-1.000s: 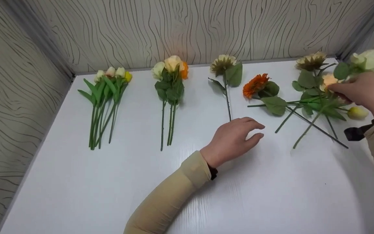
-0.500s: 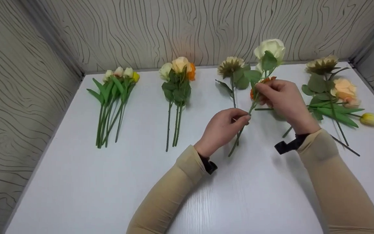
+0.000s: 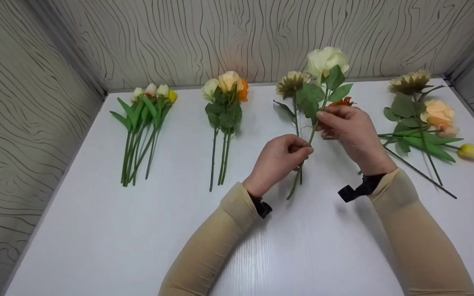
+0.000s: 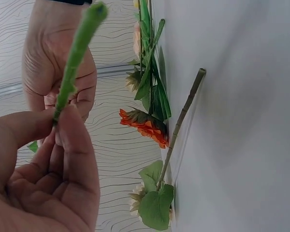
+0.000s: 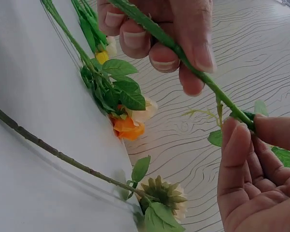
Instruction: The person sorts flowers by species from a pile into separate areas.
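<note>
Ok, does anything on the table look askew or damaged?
The loose flowers at the right look askew: their stems cross, and the yellow tulip points sideways, whereas the tulip bunch and rose bunch lie roughly aligned. No obvious damage shows on the held white rose.

1. Head view: right hand (image 3: 354,137) covers most of the ruffled orange flower (image 3: 344,101), just a few petals peek out.
2. Left hand (image 3: 279,158) hides a bit of the dark stem on the cream daisy-like flower (image 3: 291,85).
3. Left wrist cam: the green stem (image 4: 76,54) of the pale cream rose (image 3: 327,61) goes blurry at its near end.
4. Right wrist cam: top edge chops off the green-leaved tulip bunch (image 5: 88,33).
</note>
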`<state>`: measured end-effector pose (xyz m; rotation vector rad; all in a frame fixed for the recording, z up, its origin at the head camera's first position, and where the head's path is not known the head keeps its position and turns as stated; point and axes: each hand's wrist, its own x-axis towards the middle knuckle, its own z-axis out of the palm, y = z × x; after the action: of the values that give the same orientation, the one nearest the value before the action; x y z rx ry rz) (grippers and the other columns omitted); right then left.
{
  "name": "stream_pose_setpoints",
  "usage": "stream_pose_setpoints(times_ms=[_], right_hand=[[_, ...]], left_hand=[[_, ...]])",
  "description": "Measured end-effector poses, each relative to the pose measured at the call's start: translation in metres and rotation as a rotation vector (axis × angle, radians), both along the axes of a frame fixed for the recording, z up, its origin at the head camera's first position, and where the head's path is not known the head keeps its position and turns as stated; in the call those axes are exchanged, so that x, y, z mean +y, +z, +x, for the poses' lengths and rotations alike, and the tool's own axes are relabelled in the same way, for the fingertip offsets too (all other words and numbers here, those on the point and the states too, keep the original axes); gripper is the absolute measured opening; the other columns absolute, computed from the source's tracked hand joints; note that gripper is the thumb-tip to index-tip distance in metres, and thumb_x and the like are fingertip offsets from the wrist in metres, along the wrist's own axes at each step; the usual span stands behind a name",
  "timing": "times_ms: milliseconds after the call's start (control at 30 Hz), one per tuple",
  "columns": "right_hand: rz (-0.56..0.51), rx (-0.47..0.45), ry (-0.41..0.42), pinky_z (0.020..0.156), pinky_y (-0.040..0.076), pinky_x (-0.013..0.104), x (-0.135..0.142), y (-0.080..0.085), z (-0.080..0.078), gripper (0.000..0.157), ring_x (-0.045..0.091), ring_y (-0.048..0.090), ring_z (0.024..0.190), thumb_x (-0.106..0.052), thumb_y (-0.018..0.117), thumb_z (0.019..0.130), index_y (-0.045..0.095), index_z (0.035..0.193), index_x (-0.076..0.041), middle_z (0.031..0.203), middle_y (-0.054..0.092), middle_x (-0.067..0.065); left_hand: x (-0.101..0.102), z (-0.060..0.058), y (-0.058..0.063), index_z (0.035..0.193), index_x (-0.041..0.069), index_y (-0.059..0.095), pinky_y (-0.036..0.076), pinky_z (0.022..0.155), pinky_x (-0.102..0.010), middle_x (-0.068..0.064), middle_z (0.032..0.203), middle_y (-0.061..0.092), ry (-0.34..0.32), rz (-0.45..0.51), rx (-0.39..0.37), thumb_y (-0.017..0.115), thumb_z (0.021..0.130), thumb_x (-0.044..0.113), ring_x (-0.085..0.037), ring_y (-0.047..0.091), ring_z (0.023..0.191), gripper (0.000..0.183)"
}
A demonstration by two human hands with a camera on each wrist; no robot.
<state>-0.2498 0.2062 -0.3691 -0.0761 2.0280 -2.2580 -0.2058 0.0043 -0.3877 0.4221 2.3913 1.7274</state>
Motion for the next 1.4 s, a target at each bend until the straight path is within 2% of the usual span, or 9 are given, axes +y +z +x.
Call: stream_pose_setpoints(times_ms=[167,400,533,667,767,933,1033,1200,1400], right_hand=[[-0.035,0.026,-0.010,0.070,0.060,0.027,-0.004,-0.003,0.000,0.038,0.020,0.068,0.078,-0.018,0.082,0.089,0.066,0.114,0.006,0.096,0.068,0.012],[0.034,0.099,-0.051,0.064,0.059,0.026,-0.010,-0.005,0.002,0.036,0.018,0.069,0.073,-0.021,0.083,0.088,0.069,0.108,0.005,0.090,0.071,0.012],[0.066,0.122,-0.018,0.064,0.058,0.026,-0.013,-0.005,0.006,0.038,0.019,0.069,0.075,-0.023,0.081,0.090,0.070,0.112,0.006,0.095,0.071,0.014],[0.084,0.138,0.038,0.066,0.057,0.026,-0.015,-0.004,0.009,0.041,0.021,0.070,0.080,-0.026,0.076,0.095,0.069,0.120,0.005,0.101,0.071,0.016],[0.115,0.153,0.062,0.067,0.057,0.026,-0.016,-0.002,0.011,0.040,0.023,0.070,0.084,-0.029,0.072,0.098,0.069,0.123,0.002,0.106,0.071,0.017],[0.188,0.164,0.065,0.067,0.056,0.026,-0.016,0.000,0.010,0.037,0.024,0.069,0.086,-0.031,0.070,0.099,0.070,0.122,-0.002,0.107,0.070,0.017],[0.210,0.159,0.067,0.067,0.056,0.025,-0.015,0.000,0.010,0.036,0.024,0.069,0.086,-0.031,0.069,0.100,0.070,0.122,-0.003,0.106,0.070,0.015],[0.236,0.150,0.076,0.068,0.056,0.026,-0.016,0.000,0.010,0.035,0.025,0.068,0.088,-0.033,0.067,0.101,0.071,0.122,-0.005,0.107,0.070,0.015],[0.261,0.153,0.088,0.069,0.056,0.027,-0.018,-0.002,0.010,0.036,0.026,0.068,0.089,-0.036,0.066,0.101,0.071,0.122,-0.007,0.108,0.071,0.014]], left_hand=[[-0.002,-0.001,0.000,0.105,0.014,0.072,0.057,0.065,-0.025,0.007,0.089,0.069,0.028,-0.019,0.009,0.073,0.097,0.021,-0.010,0.067,0.073,0.010],[-0.004,-0.003,-0.002,0.102,0.015,0.072,0.051,0.066,-0.022,0.011,0.087,0.066,0.048,-0.182,0.166,0.074,0.097,0.023,-0.005,0.061,0.075,0.009],[-0.008,-0.003,-0.002,0.102,0.013,0.073,0.049,0.066,-0.022,0.009,0.086,0.065,0.053,-0.274,0.220,0.073,0.098,0.021,-0.006,0.059,0.075,0.009],[-0.023,-0.005,0.002,0.104,0.011,0.074,0.050,0.068,-0.023,0.007,0.089,0.067,0.061,-0.317,0.223,0.071,0.099,0.020,-0.007,0.061,0.077,0.010],[-0.047,-0.008,0.009,0.107,0.010,0.074,0.051,0.068,-0.026,0.004,0.091,0.069,0.092,-0.328,0.217,0.070,0.100,0.019,-0.009,0.062,0.077,0.012],[-0.105,-0.016,0.019,0.110,0.008,0.072,0.055,0.069,-0.031,-0.003,0.096,0.069,0.195,-0.277,0.109,0.067,0.101,0.018,-0.015,0.065,0.081,0.014],[-0.139,-0.024,0.019,0.111,0.006,0.069,0.058,0.072,-0.037,-0.008,0.098,0.068,0.275,-0.259,0.021,0.066,0.102,0.018,-0.020,0.067,0.083,0.015],[-0.179,-0.037,0.008,0.115,0.001,0.066,0.060,0.080,-0.042,-0.013,0.102,0.066,0.350,-0.249,-0.124,0.061,0.103,0.016,-0.024,0.068,0.086,0.019],[-0.201,-0.046,-0.009,0.115,-0.003,0.068,0.059,0.079,-0.040,-0.015,0.097,0.067,0.389,-0.269,-0.219,0.058,0.104,0.014,-0.022,0.066,0.081,0.022]])
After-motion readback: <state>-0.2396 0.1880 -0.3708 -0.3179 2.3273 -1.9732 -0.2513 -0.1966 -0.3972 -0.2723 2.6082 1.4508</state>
